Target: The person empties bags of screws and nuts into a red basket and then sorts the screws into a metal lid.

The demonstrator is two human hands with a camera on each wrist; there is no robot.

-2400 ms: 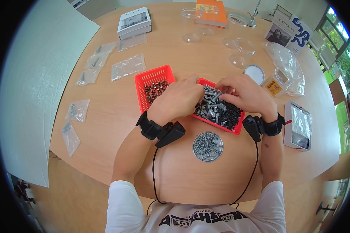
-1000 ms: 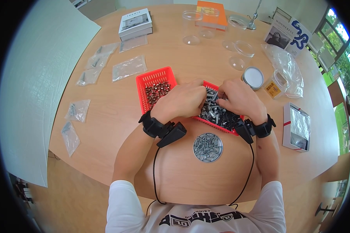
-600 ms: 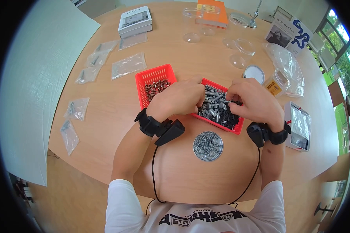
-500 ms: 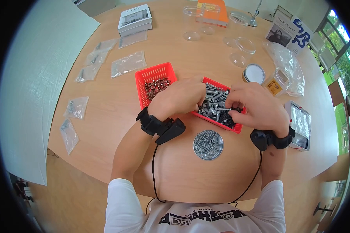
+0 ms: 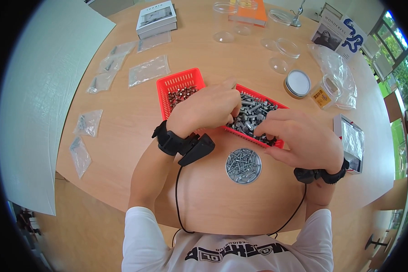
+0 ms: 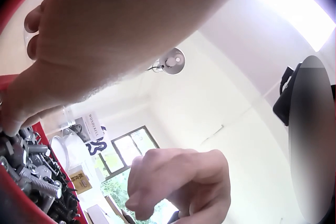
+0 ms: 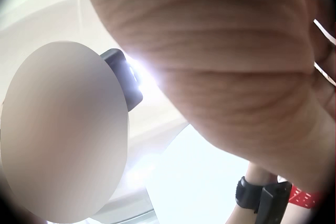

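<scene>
My left hand reaches over the left end of the red basket of mixed silver bolts and black screws. Its fingers are bent downward; in the left wrist view thumb and forefinger meet right at the bolts. I cannot tell whether they pinch a bolt. Above the basket's front right corner is my right hand, its fingers loosely bent and the thumb standing apart, with nothing showing between them. A round dish full of small silver screws sits in front of the basket.
Behind my left wrist stands another red basket, holding coppery screws. Small plastic bags lie on the left. To the right are a round tin, a yellow-labelled clear tub and an open box. Clear jars stand at the back.
Half a second ago my right thumb and fingers pinched a silver screw over the basket. Since then that hand has moved toward me and thumb and fingers have parted. My left hand has stayed at the basket.
</scene>
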